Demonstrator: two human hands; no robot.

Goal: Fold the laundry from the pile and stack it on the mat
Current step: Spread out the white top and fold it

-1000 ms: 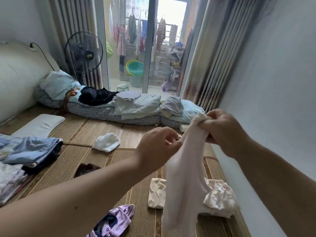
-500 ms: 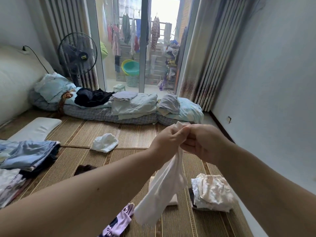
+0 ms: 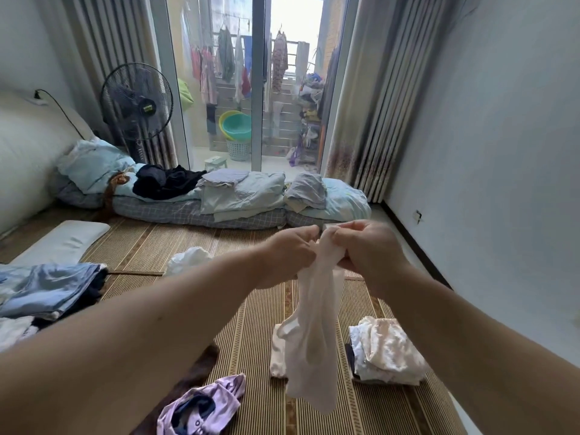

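A thin pale pink garment (image 3: 314, 334) hangs in the air over the woven mat (image 3: 251, 309). My left hand (image 3: 287, 254) and my right hand (image 3: 368, 249) both pinch its top edge, close together. Below it on the mat lies a folded pale cloth (image 3: 277, 350), and to its right a small stack of folded cream and white clothes (image 3: 387, 353). A lilac garment (image 3: 201, 406) lies crumpled at the near edge, with a dark brown one (image 3: 201, 368) beside it. A white item (image 3: 188, 260) sits farther back on the mat.
Folded blue and white laundry (image 3: 47, 290) is stacked at the left. Bedding and a dark heap (image 3: 166, 182) line the far side before the glass door (image 3: 263, 89). A standing fan (image 3: 136, 102) is at the back left; the wall (image 3: 502, 183) runs along the right.
My hands came together at the garment's top and now sit slightly apart again. The cloth hangs lower and straighter. The view has tilted down a little.
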